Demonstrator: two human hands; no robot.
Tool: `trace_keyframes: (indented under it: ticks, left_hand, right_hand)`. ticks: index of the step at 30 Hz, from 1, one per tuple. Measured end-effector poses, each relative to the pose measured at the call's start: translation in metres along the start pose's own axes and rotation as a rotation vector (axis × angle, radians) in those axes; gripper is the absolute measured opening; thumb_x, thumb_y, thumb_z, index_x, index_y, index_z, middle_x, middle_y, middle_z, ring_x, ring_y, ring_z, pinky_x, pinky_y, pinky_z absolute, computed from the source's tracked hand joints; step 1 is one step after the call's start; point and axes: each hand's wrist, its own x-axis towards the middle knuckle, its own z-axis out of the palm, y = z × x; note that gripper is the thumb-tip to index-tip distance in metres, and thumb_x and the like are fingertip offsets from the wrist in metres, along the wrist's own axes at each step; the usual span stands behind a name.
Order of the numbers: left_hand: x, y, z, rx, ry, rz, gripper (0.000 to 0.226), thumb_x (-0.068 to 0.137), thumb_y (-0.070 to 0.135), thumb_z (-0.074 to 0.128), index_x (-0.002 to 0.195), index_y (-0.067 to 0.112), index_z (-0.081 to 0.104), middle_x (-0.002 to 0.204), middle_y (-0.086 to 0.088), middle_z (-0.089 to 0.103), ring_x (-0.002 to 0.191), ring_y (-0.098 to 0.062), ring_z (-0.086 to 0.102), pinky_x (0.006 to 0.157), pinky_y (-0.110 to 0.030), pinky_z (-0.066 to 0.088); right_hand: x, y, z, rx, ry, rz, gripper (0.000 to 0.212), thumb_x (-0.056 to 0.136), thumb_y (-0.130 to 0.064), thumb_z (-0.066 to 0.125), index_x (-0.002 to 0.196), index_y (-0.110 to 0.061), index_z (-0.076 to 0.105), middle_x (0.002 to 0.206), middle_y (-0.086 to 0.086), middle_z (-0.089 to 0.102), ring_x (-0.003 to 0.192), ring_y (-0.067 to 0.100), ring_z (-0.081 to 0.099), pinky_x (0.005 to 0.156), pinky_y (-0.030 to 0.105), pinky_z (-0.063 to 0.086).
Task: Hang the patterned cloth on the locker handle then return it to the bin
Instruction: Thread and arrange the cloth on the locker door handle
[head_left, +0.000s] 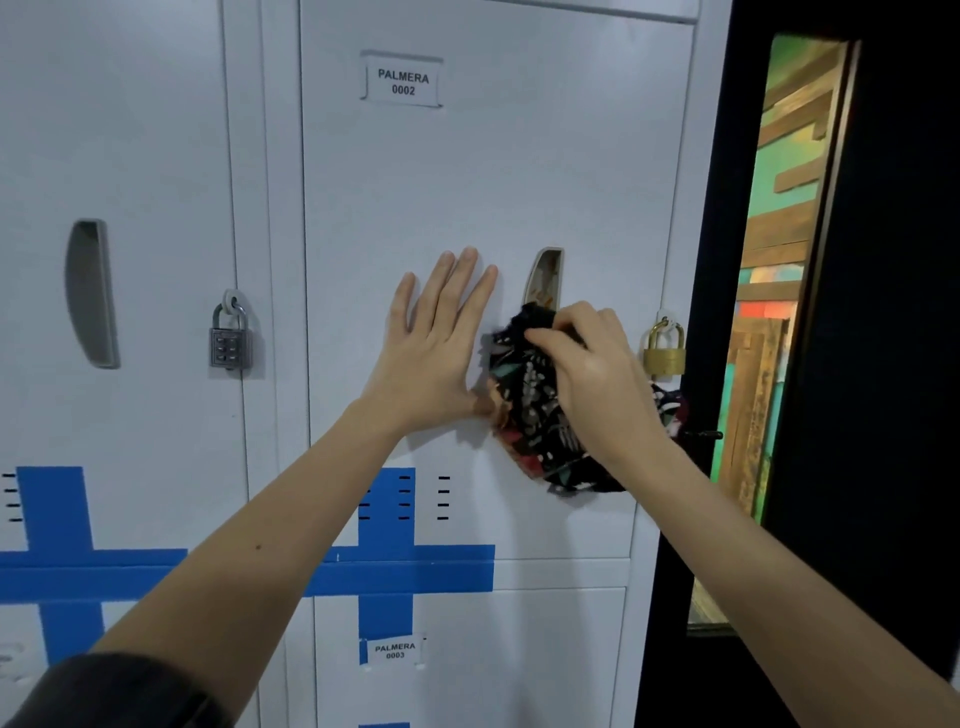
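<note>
The patterned cloth could slip out and drop, because only a bunched corner seems tucked into the recessed locker handle while most of its weight sags below at about five o'clock from the slot; if the right hand lets go before that corner is wedged in well, the fabric would likely slide free. A tug might also snag it on the brass padlock, which hangs just beside the cloth at three o'clock. The cloth is dark, nearly black, printed with pale leaves and reddish flowers, crumpled into soft folds, and it lies against the white door labelled PALMERA 0002, hanging from the lower end of the handle. The right hand is clamped on its upper bunch, fingers pinched together at the foot of the slot. The left hand is spread flat, fingers apart, pressed on the door at nine o'clock from the cloth, holding nothing, its thumb near the fabric's edge. The bin is not in view.
</note>
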Motion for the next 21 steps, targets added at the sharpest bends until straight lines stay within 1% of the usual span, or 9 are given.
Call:
trace_keyframes:
  ticks: [2, 3, 5, 7, 10, 13, 16, 18, 21]
  left_hand:
    - [-0.001, 0.000, 0.002, 0.001, 0.026, 0.008, 0.100, 0.072, 0.063, 0.051, 0.145, 0.007, 0.013, 0.154, -0.017, 0.014, 0.141, -0.027, 0.002, 0.112, -0.041, -0.011]
    - [-0.001, -0.001, 0.001, -0.001, 0.021, 0.011, 0.103, 0.070, 0.068, 0.047, 0.145, 0.007, 0.012, 0.154, -0.017, 0.013, 0.141, -0.027, 0.001, 0.112, -0.041, -0.011]
    - [0.000, -0.001, -0.003, -0.004, -0.025, 0.016, 0.119, 0.058, 0.084, 0.040, 0.145, 0.010, 0.007, 0.154, -0.015, 0.008, 0.141, -0.025, -0.002, 0.111, -0.041, -0.014]
    - [0.001, -0.001, -0.005, -0.006, -0.076, 0.012, 0.130, 0.048, 0.091, 0.038, 0.146, 0.014, -0.001, 0.155, -0.012, 0.001, 0.141, -0.022, -0.008, 0.109, -0.040, -0.019]
    - [0.002, 0.000, -0.006, -0.009, -0.092, 0.000, 0.132, 0.046, 0.092, 0.037, 0.145, 0.015, -0.005, 0.155, -0.011, -0.003, 0.140, -0.022, -0.011, 0.108, -0.039, -0.022]
    - [0.001, 0.000, -0.006, -0.008, -0.082, -0.010, 0.131, 0.047, 0.092, 0.035, 0.146, 0.013, 0.001, 0.155, -0.013, 0.003, 0.141, -0.024, -0.007, 0.110, -0.040, -0.019]
    - [0.001, -0.001, -0.006, -0.002, -0.086, 0.000, 0.131, 0.047, 0.092, 0.036, 0.146, 0.013, 0.003, 0.155, -0.014, 0.005, 0.141, -0.024, -0.005, 0.110, -0.040, -0.018]
    - [0.002, 0.000, -0.007, -0.011, -0.098, 0.001, 0.132, 0.046, 0.093, 0.035, 0.146, 0.013, 0.001, 0.155, -0.013, 0.002, 0.141, -0.024, -0.007, 0.110, -0.040, -0.018]
    - [0.001, 0.000, -0.006, -0.016, -0.094, -0.004, 0.125, 0.054, 0.088, 0.040, 0.146, 0.011, 0.003, 0.155, -0.014, 0.004, 0.141, -0.025, -0.005, 0.111, -0.041, -0.017]
  right_hand:
    - [-0.008, -0.007, 0.008, -0.018, -0.043, -0.013, 0.038, 0.063, 0.023, 0.069, 0.096, 0.004, 0.068, 0.089, 0.019, 0.061, 0.075, 0.034, 0.054, 0.049, 0.035, 0.049]
    - [-0.013, -0.006, 0.010, -0.024, -0.067, -0.021, 0.037, 0.064, 0.022, 0.068, 0.095, 0.003, 0.069, 0.090, 0.018, 0.061, 0.075, 0.034, 0.053, 0.048, 0.033, 0.048]
    - [-0.026, 0.001, 0.006, -0.035, -0.083, -0.041, 0.024, 0.074, 0.010, 0.058, 0.094, 0.002, 0.070, 0.089, 0.018, 0.061, 0.077, 0.031, 0.051, 0.048, 0.033, 0.048]
    - [-0.030, 0.009, -0.003, -0.044, -0.072, -0.034, 0.028, 0.078, -0.001, 0.045, 0.091, 0.002, 0.070, 0.086, 0.017, 0.061, 0.076, 0.031, 0.050, 0.049, 0.035, 0.049]
    - [-0.019, 0.020, -0.005, -0.052, -0.004, 0.000, 0.029, 0.071, 0.018, 0.058, 0.093, 0.004, 0.069, 0.086, 0.018, 0.061, 0.074, 0.034, 0.053, 0.053, 0.041, 0.050]
    - [-0.015, 0.014, 0.002, -0.038, 0.038, -0.042, 0.027, 0.079, 0.006, 0.048, 0.096, 0.003, 0.069, 0.087, 0.018, 0.061, 0.075, 0.033, 0.053, 0.053, 0.037, 0.049]
    - [-0.027, 0.013, 0.005, -0.034, -0.010, -0.042, 0.035, 0.066, 0.022, 0.065, 0.095, 0.003, 0.069, 0.086, 0.018, 0.062, 0.074, 0.033, 0.053, 0.053, 0.036, 0.049]
    - [-0.026, 0.016, 0.001, -0.016, -0.016, -0.021, 0.041, 0.060, 0.027, 0.067, 0.094, 0.003, 0.068, 0.086, 0.018, 0.061, 0.073, 0.033, 0.053, 0.052, 0.040, 0.049]
    - [-0.007, 0.009, 0.000, 0.003, 0.057, -0.025, 0.037, 0.066, 0.024, 0.065, 0.097, 0.005, 0.067, 0.089, 0.020, 0.062, 0.075, 0.035, 0.053, 0.057, 0.040, 0.050]
